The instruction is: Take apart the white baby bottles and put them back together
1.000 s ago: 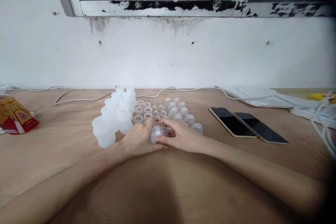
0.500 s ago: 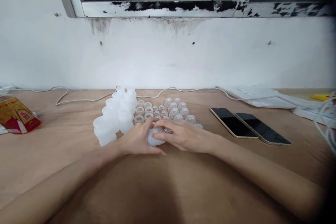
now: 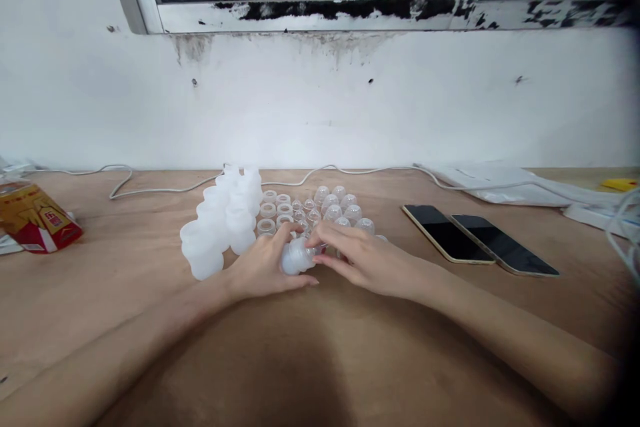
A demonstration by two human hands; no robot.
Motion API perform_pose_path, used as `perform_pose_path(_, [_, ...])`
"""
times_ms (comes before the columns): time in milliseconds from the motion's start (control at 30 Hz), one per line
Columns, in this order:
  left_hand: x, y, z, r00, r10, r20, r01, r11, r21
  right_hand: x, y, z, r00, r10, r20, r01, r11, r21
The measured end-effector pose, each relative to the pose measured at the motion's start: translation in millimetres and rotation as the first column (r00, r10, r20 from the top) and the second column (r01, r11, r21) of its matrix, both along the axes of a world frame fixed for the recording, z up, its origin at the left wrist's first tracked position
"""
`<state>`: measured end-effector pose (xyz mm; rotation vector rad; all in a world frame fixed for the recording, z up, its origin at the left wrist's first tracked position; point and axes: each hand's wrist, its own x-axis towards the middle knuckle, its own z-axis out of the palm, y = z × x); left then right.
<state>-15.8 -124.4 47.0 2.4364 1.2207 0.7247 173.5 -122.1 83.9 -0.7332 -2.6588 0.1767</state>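
Observation:
My left hand [image 3: 263, 261] is wrapped round a small milky-white baby bottle [image 3: 293, 259], which lies on its side with its mouth toward the right. At that end my right hand [image 3: 370, 257] pinches a clear piece [image 3: 319, 251], probably a teat, between thumb and fingers; most of it is hidden. Just behind the hands stand rows of clear collar rings [image 3: 267, 209], small clear teats [image 3: 300, 215] and clear dome caps [image 3: 353, 213]. White translucent bottle bodies [image 3: 215, 227] are grouped left of the rings.
Two phones [image 3: 445, 233] rest overlapping on the wooden table [image 3: 125, 267] at the right. At the far left is a red and yellow carton [image 3: 43, 217]. A white cable [image 3: 300, 180] runs along the wall, past a plastic bag [image 3: 495, 187] at the back right.
My right hand has drawn slightly to the right, its fingers moving off the bottle's body to its end. More of the bottle shows now. My left hand keeps its hold.

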Motion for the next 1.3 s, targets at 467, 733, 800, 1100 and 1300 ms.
perform_pose_path(467, [-5,-22,14.0,0.986,-0.165,0.021,0.165,0.958,-0.235,15,0,-4.6,0.902,0.308,0.302,-0.432,0.649,0.627])
perform_pose_path(733, [-17,-26,22.0,0.976,-0.215,0.042,0.208,0.852,-0.480,22,5,-11.5,0.911,0.365,0.192,-0.367,0.506,0.781])
perform_pose_path(800, [-24,-29,21.4,0.987,-0.157,0.028,0.157,0.917,-0.366,26,3,-12.5,0.953,0.212,0.216,-0.302,0.628,0.717])
perform_pose_path(1100, [-57,-32,13.8,0.931,0.186,-0.315,-0.019,0.884,0.467,29,-3,-30.8,0.938,-0.037,0.344,-0.090,0.934,0.347])
perform_pose_path(1300, [-71,-23,20.3,0.850,0.366,-0.379,-0.027,0.749,0.662,18,-4,-39.3,0.926,-0.131,0.354,0.029,0.960,0.279])
